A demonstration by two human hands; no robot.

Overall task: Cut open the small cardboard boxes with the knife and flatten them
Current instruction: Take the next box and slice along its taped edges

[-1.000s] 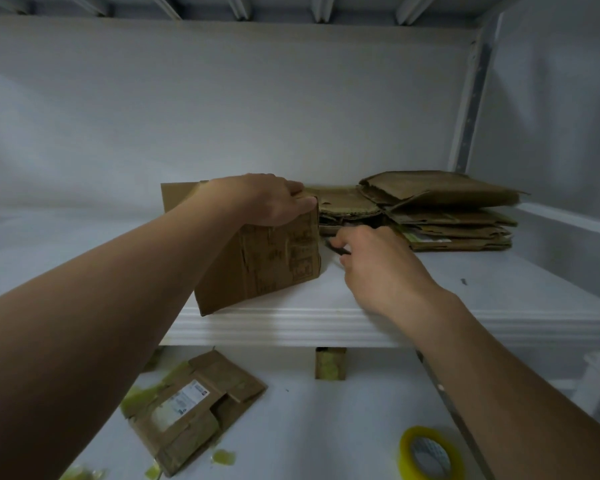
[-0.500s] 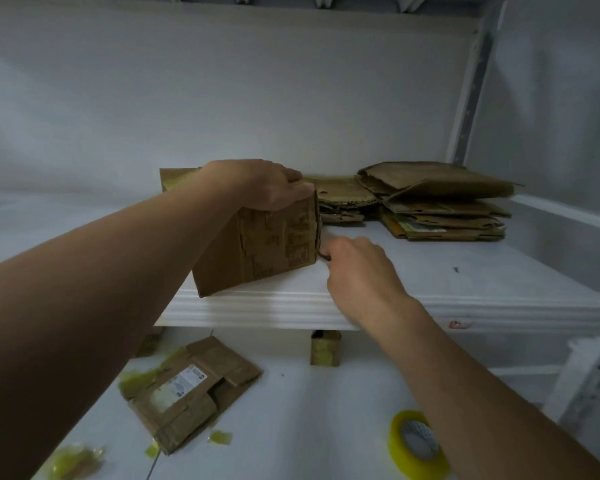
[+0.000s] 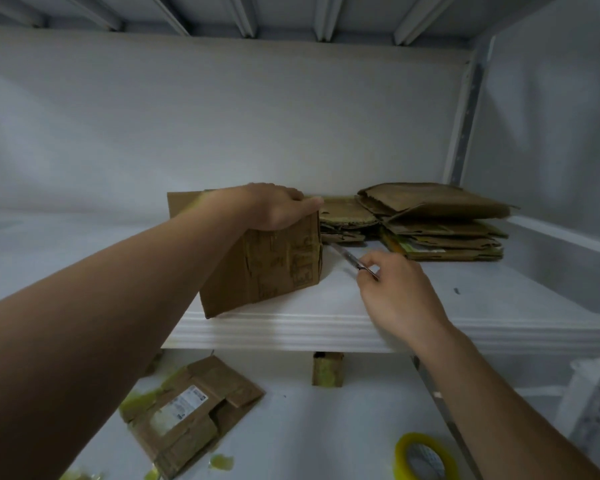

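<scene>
A small brown cardboard box (image 3: pixel 274 268) stands on the white shelf (image 3: pixel 361 327), tilted toward its front edge. My left hand (image 3: pixel 278 207) grips the box's top right corner from above. To the right of the box, my right hand (image 3: pixel 392 285) pinches a slim knife (image 3: pixel 349 258). Its blade points up and left, with the tip at the box's right edge. A stack of flattened boxes (image 3: pixel 430 223) lies behind, at the back right of the shelf.
On the lower surface lie a flattened box with a white label (image 3: pixel 187 410), a small upright box (image 3: pixel 328 368), a yellow tape roll (image 3: pixel 425 457) and scraps of yellowish tape. A wall closes the shelf on the right.
My right hand has drawn back to the right from the box's edge, and the knife it holds now shows. My left hand keeps its grip on the box.
</scene>
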